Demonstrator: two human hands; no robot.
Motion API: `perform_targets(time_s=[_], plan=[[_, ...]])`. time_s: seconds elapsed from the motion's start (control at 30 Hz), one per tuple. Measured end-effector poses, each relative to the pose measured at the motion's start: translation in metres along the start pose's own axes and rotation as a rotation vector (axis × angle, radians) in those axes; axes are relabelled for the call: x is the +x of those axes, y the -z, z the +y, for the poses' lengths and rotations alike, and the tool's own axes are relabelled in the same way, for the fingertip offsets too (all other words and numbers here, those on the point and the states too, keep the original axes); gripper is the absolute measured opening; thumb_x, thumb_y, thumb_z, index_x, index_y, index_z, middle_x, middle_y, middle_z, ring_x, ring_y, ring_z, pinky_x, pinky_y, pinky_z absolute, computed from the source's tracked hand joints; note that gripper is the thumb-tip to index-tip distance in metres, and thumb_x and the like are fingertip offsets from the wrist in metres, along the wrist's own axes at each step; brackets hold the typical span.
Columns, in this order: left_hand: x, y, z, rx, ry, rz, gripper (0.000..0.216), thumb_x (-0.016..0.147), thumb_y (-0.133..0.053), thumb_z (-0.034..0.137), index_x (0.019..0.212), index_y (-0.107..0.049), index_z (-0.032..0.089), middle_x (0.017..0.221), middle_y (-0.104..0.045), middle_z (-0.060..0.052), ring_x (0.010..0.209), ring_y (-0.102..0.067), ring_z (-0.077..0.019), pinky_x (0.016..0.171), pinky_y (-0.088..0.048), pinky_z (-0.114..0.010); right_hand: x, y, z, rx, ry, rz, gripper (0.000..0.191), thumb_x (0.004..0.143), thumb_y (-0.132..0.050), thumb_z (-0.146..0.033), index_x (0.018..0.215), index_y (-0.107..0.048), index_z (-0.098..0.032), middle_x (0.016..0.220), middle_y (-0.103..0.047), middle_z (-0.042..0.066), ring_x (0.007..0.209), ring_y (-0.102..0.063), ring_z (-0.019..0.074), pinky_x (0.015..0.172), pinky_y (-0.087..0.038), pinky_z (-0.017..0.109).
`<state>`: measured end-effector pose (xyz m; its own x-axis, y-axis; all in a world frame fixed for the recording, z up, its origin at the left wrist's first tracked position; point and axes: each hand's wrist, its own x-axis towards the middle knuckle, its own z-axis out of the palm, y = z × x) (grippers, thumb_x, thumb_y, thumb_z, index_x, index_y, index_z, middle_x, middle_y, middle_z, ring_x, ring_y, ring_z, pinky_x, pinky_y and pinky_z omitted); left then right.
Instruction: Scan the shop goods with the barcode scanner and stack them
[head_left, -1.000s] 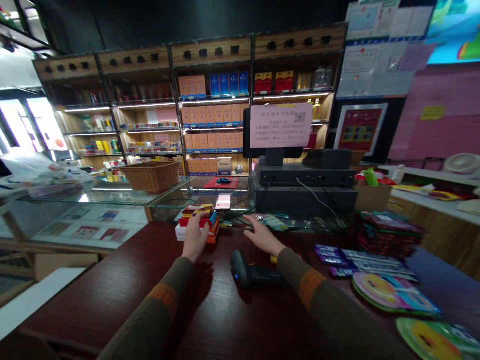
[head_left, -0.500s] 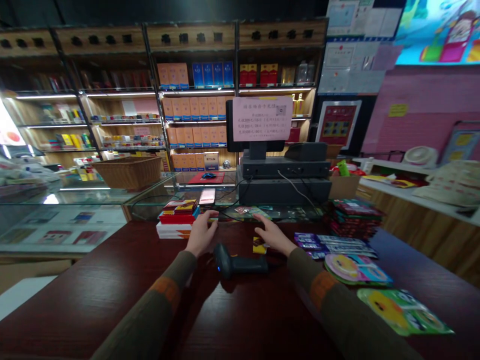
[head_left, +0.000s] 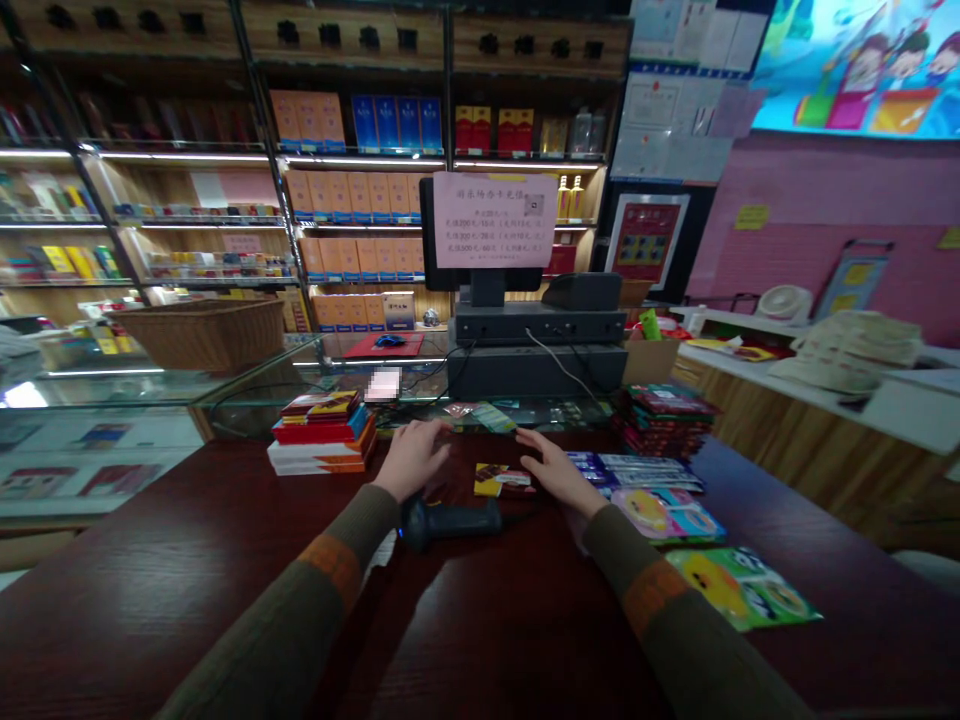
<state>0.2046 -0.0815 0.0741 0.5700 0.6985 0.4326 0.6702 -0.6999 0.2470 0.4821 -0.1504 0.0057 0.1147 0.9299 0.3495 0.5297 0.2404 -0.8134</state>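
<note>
My left hand [head_left: 415,458] is open above the dark wooden counter [head_left: 480,620], just behind the head of a black barcode scanner [head_left: 454,520] that lies on its side. My right hand [head_left: 553,466] hovers on the other side, fingers spread, with nothing in it. Between the hands lies a small yellow and brown packet [head_left: 491,480], beside a red-and-white wrapper [head_left: 516,481]. Left of my left hand stands a stack of small boxes [head_left: 322,435]. Blue and purple packets [head_left: 649,472] lie just right of my right hand, with round-cornered cartoon packs [head_left: 664,510] in front of them.
A black cash register terminal [head_left: 536,340] with a pink paper sign [head_left: 495,222] stands at the back. A wicker basket [head_left: 206,335] rests on the glass case at left. Dark red packets [head_left: 667,420] are stacked at right, beyond a green cartoon pack [head_left: 742,585].
The view has turned right. My right hand has shifted right, off the yellow packet, uncovering it and the red-and-white wrapper. My left hand has come closer to the scanner.
</note>
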Motion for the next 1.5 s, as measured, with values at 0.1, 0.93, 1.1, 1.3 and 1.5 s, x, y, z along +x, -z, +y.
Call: perform_targets(time_s=[0.1,0.93,1.1,1.3,1.5], plan=[[0.004,-0.004,0.011,0.054,-0.028,-0.066,0.033,0.087,-0.057,0.031,0.119,-0.063,0.025,0.115,-0.070,-0.006,0.114,-0.059,-0.0269,0.102,-0.039,-0.044,-0.006,0.006,0.005,-0.026,-0.006,-0.003,0.057,0.082,-0.057,-0.017,0.139,-0.051,-0.021,0.135,-0.063,0.012,0.129,-0.057,0.0235,0.112,-0.041,0.047],[0.024,-0.048,0.023,-0.056,-0.136,-0.497,0.087,0.062,-0.081,0.032,0.141,-0.046,0.027,0.140,-0.058,-0.014,0.135,-0.045,-0.0377,0.113,-0.023,-0.062,-0.029,0.023,-0.009,-0.521,-0.151,-0.164,0.080,0.071,-0.077,-0.037,0.145,-0.049,-0.025,0.133,-0.065,0.010,0.134,-0.049,0.0360,0.112,-0.029,0.054],[0.027,-0.046,0.023,-0.057,-0.145,-0.537,0.086,0.064,-0.079,0.029,0.142,-0.044,0.027,0.143,-0.056,-0.013,0.137,-0.043,-0.0369,0.114,-0.019,-0.063,-0.029,0.022,-0.008,-0.504,-0.151,-0.151,0.081,0.071,-0.076,-0.035,0.146,-0.048,-0.025,0.130,-0.066,0.010,0.131,-0.052,0.0364,0.111,-0.031,0.054],[0.026,-0.040,0.023,-0.039,-0.267,-0.465,0.079,0.066,-0.075,0.029,0.139,-0.047,0.023,0.133,-0.063,-0.013,0.128,-0.052,-0.0345,0.115,-0.023,-0.054,-0.028,0.021,-0.009,-0.472,-0.151,-0.175,0.083,0.068,-0.076,-0.030,0.146,-0.047,-0.025,0.129,-0.067,0.010,0.128,-0.054,0.0342,0.109,-0.035,0.050],[0.025,-0.032,0.018,-0.088,-0.280,-0.371,0.083,0.062,-0.072,0.028,0.139,-0.044,0.021,0.123,-0.067,-0.012,0.118,-0.060,-0.0336,0.114,-0.026,-0.051,-0.028,0.015,-0.014,-0.475,-0.139,-0.181,0.085,0.067,-0.076,-0.028,0.147,-0.046,-0.028,0.131,-0.066,0.010,0.134,-0.048,0.0361,0.116,-0.016,0.061]])
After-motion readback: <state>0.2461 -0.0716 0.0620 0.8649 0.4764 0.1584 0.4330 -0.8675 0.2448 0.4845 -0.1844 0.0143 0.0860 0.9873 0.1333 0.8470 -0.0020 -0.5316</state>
